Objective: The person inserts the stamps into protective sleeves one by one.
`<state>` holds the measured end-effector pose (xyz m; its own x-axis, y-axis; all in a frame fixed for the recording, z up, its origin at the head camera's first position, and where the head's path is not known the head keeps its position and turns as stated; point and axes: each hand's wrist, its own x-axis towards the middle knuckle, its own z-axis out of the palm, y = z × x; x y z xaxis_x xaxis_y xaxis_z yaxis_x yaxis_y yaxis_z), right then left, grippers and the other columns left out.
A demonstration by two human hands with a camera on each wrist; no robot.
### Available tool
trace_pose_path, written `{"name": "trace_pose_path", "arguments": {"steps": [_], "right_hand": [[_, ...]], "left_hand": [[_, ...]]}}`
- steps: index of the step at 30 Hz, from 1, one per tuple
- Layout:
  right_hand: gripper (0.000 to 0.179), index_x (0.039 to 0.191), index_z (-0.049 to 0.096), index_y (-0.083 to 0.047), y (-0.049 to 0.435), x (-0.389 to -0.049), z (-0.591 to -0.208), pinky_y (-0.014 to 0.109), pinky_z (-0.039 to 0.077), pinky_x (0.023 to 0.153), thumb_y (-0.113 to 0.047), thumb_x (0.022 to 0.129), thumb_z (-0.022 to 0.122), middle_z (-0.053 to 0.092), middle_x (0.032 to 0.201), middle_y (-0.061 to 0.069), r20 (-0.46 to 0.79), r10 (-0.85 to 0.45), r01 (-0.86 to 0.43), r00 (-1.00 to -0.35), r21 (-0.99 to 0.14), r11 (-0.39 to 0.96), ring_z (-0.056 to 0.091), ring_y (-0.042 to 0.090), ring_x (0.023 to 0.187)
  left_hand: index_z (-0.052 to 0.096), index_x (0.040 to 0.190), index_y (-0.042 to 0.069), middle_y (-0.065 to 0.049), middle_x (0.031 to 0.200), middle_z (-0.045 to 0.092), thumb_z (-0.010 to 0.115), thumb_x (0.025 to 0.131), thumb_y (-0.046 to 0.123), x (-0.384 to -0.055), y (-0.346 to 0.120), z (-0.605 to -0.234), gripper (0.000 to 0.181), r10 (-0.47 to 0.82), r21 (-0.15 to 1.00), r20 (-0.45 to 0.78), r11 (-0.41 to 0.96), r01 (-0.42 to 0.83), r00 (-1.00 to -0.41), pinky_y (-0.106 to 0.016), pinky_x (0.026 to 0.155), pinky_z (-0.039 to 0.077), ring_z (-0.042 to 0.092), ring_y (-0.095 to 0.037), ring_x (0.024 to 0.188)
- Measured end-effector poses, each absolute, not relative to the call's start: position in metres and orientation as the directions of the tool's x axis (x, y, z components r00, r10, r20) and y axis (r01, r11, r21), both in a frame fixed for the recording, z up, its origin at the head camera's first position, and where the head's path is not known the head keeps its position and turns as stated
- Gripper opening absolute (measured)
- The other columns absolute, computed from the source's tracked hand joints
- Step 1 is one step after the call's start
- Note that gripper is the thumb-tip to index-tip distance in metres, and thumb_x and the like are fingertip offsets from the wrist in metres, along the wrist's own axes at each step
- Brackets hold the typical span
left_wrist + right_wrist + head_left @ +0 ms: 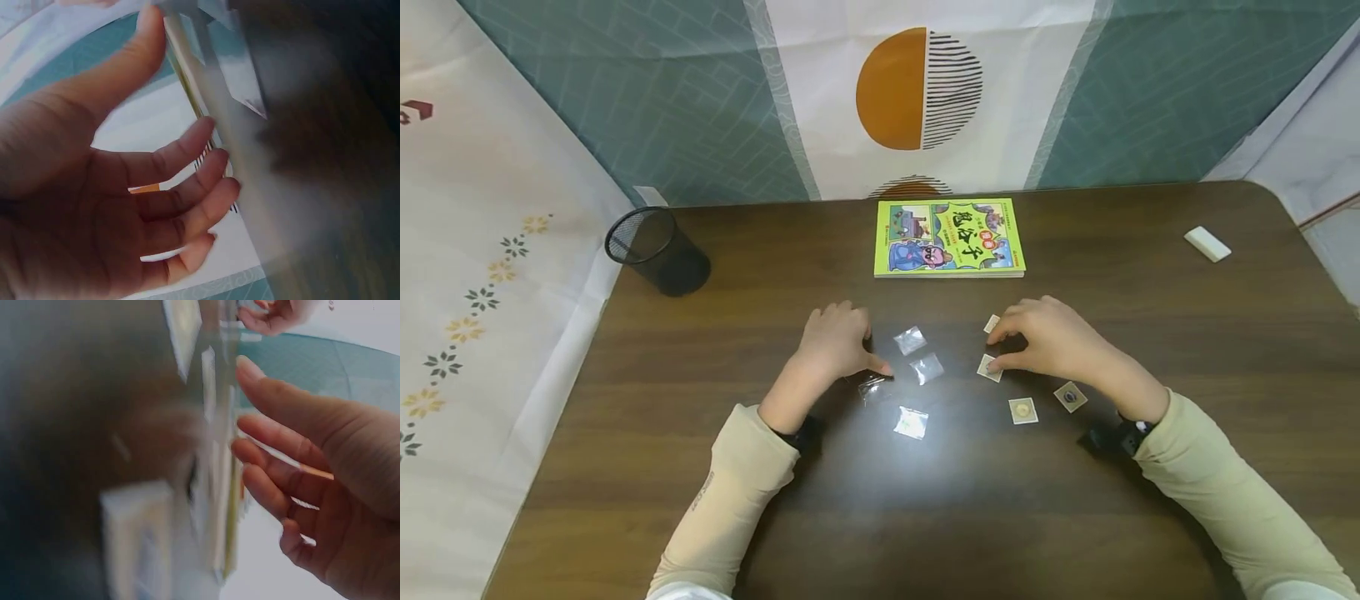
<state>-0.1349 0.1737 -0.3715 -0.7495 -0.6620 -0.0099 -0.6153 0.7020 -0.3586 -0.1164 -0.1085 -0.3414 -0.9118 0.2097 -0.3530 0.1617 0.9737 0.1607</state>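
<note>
My left hand [837,342] is over the table with fingers loosely bent and thumb apart, nothing between them in the left wrist view. Beside its thumb lies a crinkled clear packet [872,388]. To its right are more small clear plastic packets [912,422], shiny under the light. My right hand [1048,337] hovers with thumb and fingers parted. Its thumb tip overlaps a small pale square piece [988,368], and its fingers are right at another square [992,323]. Nearer me lie a square with a round yellowish mark [1023,411] and one with a dark ring shape [1071,397].
A yellow-green illustrated book [951,237] lies at the table's back edge. On the far left stands a black mesh pen holder [658,254]. A white block [1207,244] sits at the back right. Behind the brown table [925,533] hangs a patterned cloth [700,100].
</note>
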Motion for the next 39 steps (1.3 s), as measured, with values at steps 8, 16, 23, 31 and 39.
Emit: {"name": "trace_pose_path", "arguments": {"steps": [8,16,23,31,39], "right_hand": [[0.032,0.088,0.074,-0.017,0.170,-0.131,-0.370,0.038,0.038,0.074,-0.038,0.065,0.084,0.066,0.083,-0.007,-0.077,-0.657,-0.597,-0.750,-0.350,0.722,0.056,0.012,0.077],[0.033,0.090,0.073,-0.013,0.163,-0.118,-0.360,0.037,0.036,0.070,-0.035,0.067,0.083,0.068,0.089,-0.002,-0.099,-0.646,-0.604,-0.757,-0.270,0.750,0.058,0.017,0.080],[0.026,0.085,0.071,-0.010,0.156,-0.113,-0.363,0.039,0.037,0.071,-0.029,0.071,0.081,0.066,0.085,0.000,-0.079,-0.616,-0.585,-0.784,-0.237,0.776,0.058,0.022,0.081],[0.023,0.078,0.067,-0.012,0.156,-0.114,-0.365,0.035,0.035,0.068,-0.026,0.069,0.083,0.059,0.079,-0.003,-0.147,-0.597,-0.534,-0.789,-0.316,0.784,0.049,0.017,0.074],[0.019,0.075,0.066,-0.011,0.154,-0.118,-0.366,0.030,0.040,0.058,-0.021,0.071,0.082,0.058,0.067,-0.004,-0.259,-0.522,-0.396,-0.812,-0.413,0.820,0.048,0.014,0.063]], "left_hand": [[0.066,0.103,0.008,-0.011,0.109,0.062,0.085,0.062,0.043,-0.114,-0.112,-0.344,0.058,0.142,0.017,-0.435,0.989,0.149,-0.889,-0.049,0.094,0.036,0.055,-0.030,0.103],[0.066,0.100,0.008,-0.010,0.104,0.066,0.086,0.061,0.038,-0.114,-0.109,-0.347,0.054,0.125,0.039,-0.462,0.992,0.121,-0.878,-0.049,0.089,0.041,0.061,-0.030,0.099],[0.066,0.089,0.009,-0.009,0.097,0.067,0.086,0.063,0.034,-0.114,-0.109,-0.347,0.042,0.144,0.076,-0.461,0.990,0.123,-0.875,-0.049,0.086,0.043,0.062,-0.030,0.094],[0.062,0.070,0.009,-0.002,0.070,0.059,0.084,0.068,0.021,-0.115,-0.115,-0.345,0.025,0.155,0.214,-0.443,0.975,0.064,-0.883,-0.036,0.057,0.043,0.054,-0.020,0.064],[0.070,0.068,0.013,0.001,0.065,0.062,0.079,0.075,0.023,-0.120,-0.124,-0.337,0.015,0.148,0.379,-0.333,0.925,0.011,-0.931,-0.029,0.054,0.042,0.054,-0.016,0.060]]}}
